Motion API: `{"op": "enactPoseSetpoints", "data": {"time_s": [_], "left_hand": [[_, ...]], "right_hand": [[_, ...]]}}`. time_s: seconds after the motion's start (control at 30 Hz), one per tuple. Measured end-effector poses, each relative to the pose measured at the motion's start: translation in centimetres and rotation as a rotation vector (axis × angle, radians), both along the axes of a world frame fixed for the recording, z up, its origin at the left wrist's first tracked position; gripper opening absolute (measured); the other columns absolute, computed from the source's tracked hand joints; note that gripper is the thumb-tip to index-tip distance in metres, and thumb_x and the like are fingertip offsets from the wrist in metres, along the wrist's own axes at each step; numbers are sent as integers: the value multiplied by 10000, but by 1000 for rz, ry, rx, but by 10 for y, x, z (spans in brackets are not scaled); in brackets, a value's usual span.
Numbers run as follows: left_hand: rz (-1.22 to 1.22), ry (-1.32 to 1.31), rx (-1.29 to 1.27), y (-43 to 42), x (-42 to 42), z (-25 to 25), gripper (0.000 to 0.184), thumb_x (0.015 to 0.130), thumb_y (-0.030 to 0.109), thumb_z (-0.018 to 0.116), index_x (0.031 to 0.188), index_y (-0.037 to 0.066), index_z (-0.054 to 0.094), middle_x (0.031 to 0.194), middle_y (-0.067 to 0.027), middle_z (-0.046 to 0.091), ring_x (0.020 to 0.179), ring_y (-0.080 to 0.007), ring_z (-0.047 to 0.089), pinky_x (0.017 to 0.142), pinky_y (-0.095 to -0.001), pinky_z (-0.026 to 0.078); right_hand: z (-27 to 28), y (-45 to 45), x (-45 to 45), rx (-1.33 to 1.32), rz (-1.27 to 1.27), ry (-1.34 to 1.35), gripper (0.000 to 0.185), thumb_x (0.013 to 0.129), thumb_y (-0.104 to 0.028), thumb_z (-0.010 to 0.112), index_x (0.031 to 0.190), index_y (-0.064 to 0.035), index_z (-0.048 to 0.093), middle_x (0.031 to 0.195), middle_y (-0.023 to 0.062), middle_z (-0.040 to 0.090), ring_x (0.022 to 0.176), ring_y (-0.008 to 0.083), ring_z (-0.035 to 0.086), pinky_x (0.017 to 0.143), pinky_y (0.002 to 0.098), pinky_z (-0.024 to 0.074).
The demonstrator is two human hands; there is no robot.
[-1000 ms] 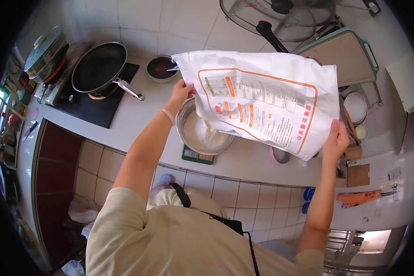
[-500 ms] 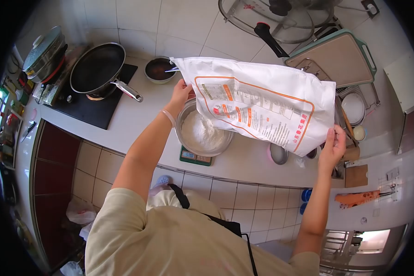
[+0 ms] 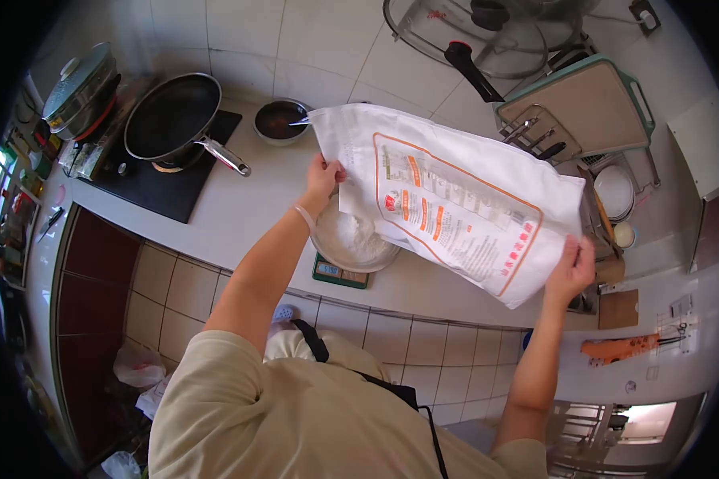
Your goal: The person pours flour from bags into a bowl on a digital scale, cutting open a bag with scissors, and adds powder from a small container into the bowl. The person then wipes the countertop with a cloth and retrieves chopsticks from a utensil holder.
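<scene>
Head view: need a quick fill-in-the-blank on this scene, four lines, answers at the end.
1. The left hand and right hand hold a bag whose main colour is ____.
2. The scale showing at the near edge of the bowl has a ____ casing.
3. The frying pan stands over a cooktop whose surface is ____.
4. A pale band circles the person's ____ wrist.

Missing words: white; green; black; left.
</scene>
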State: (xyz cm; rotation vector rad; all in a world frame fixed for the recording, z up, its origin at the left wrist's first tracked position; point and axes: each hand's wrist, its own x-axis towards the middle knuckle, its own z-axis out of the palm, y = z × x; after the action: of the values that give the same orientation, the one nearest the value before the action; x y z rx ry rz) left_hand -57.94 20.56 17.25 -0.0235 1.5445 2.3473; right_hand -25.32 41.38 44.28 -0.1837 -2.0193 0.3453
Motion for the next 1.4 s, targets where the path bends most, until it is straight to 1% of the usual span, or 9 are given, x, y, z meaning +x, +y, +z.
{"op": "enactPoseSetpoints", "data": {"time_s": [0.17, 0.2, 0.33, 0.4, 0.47, 0.63, 0.9, 1.2, 1.4], "left_hand": [[135, 203, 56, 14, 11, -2, 149, 838, 102, 545, 942, 17, 480, 782, -79, 589, 645, -160, 593, 593, -274, 504], [129, 203, 56, 13, 10, -1, 149, 838, 102, 545, 942, 17, 480, 782, -79, 589, 645, -160, 593, 593, -274, 504], [74, 18, 70, 3, 0, -1, 144, 852, 88, 521, 974, 26, 478, 799, -71, 588, 640, -150, 582, 611, -269, 508], [91, 14, 87, 3, 3, -2, 157, 859, 87, 518, 1000, 32, 477, 827, -65, 589, 655, -146, 581, 634, -266, 513], [112, -20, 111, -5, 0, 4, 139, 867, 84, 499, 994, 33, 472, 818, -67, 588, 647, -140, 581, 627, -263, 517], [118, 14, 74, -2, 7, 1, 166, 866, 84, 499, 1013, 17, 463, 808, -81, 590, 598, -145, 573, 578, -281, 511], [33, 0, 233, 3, 24, 16, 329, 809, 82, 606, 1100, 41, 457, 985, -87, 588, 875, -189, 601, 745, -332, 525], [116, -60, 229, -7, 9, 1, 270, 865, 68, 516, 1116, 5, 437, 993, -120, 580, 827, -213, 612, 717, -335, 533], [163, -74, 88, -6, 6, -10, 176, 864, 63, 472, 1027, -1, 460, 876, -107, 577, 701, -187, 603, 606, -302, 522]], "right_hand": [[1, -11, 8, 144, -51, -66, 124, 855, -83, 575, 857, 35, 536, 741, 64, 537, 654, 111, 474, 599, 227, 401], [2, -11, 7, -109, -45, 29, 110, 844, -68, 580, 851, 32, 535, 727, 61, 533, 637, 108, 474, 590, 236, 405], [6, -18, 10, -98, -179, -59, 82, 848, -43, 566, 833, 27, 525, 762, 42, 534, 662, 118, 474, 603, 243, 401], [9, -13, 7, -138, 22, 22, 123, 872, -68, 555, 832, 36, 504, 788, 19, 484, 691, 87, 412, 618, 212, 368], [10, -20, 11, 109, 47, -51, 130, 879, -73, 546, 839, 43, 502, 811, 32, 477, 706, 98, 413, 630, 223, 372], [-1, -15, 10, -331, 129, -3, 214, 883, -113, 543, 1022, 50, 544, 1012, 90, 554, 840, 117, 518, 734, 227, 415], [6, -37, -24, -270, 153, -291, 90, 794, -45, 625, 869, 2, 610, 646, 21, 569, 576, 47, 468, 524, 204, 382], [14, -34, -31, -226, 115, 6, 64, 863, -22, 499, 896, 26, 528, 805, 76, 543, 688, 119, 493, 634, 225, 412], [29, -20, -26, -103, 71, -113, 77, 885, -28, 454, 914, 26, 501, 808, 80, 531, 724, 127, 476, 695, 236, 404]]}}
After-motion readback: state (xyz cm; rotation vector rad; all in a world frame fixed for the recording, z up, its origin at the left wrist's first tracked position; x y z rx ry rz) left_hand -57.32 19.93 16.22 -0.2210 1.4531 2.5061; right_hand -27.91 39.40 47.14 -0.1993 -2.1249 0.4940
